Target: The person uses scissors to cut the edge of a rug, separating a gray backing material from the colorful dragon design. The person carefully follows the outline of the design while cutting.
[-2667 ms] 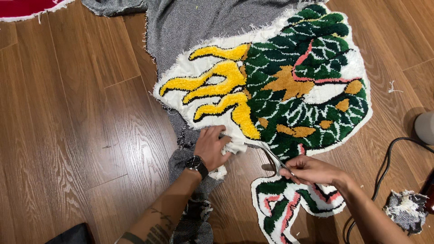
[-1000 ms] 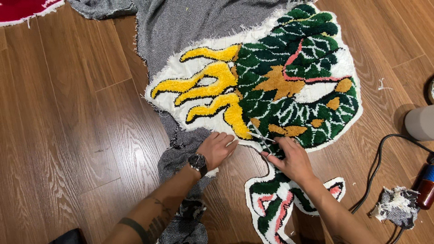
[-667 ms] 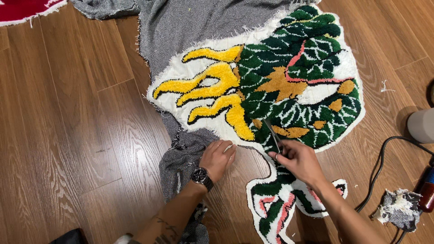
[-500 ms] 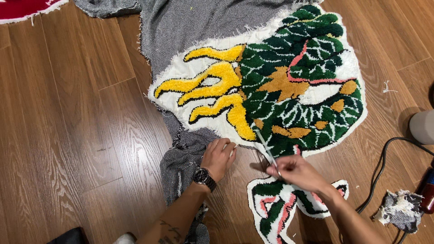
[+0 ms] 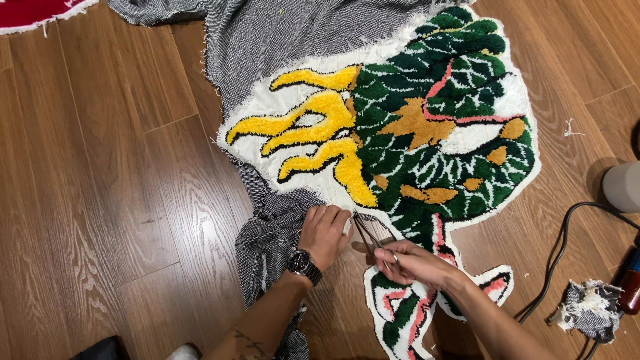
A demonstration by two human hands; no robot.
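A tufted rug (image 5: 427, 127) in green, yellow, white and pink lies on the wood floor, with grey backing cloth (image 5: 300, 33) spreading from its top and left edges. My left hand (image 5: 325, 230), with a watch on its wrist, presses on the grey cloth at the rug's lower white edge. My right hand (image 5: 410, 261) is closed on a pair of scissors (image 5: 368, 235), whose blades point up and left toward the rug's edge beside my left fingers. The scissor handles are hidden inside my fingers.
A black cable (image 5: 563, 253) loops over the floor at the right. A pile of cloth scraps (image 5: 590, 310) lies at the lower right beside a red tool (image 5: 630, 290). A pale round object (image 5: 623, 187) sits at the right edge. Red fabric (image 5: 33, 10) shows at the top left.
My right hand has shifted down along the rug's lower edge with the scissors, blades now by my left fingers. My left hand stays pressed on the grey cloth, nearly in place.
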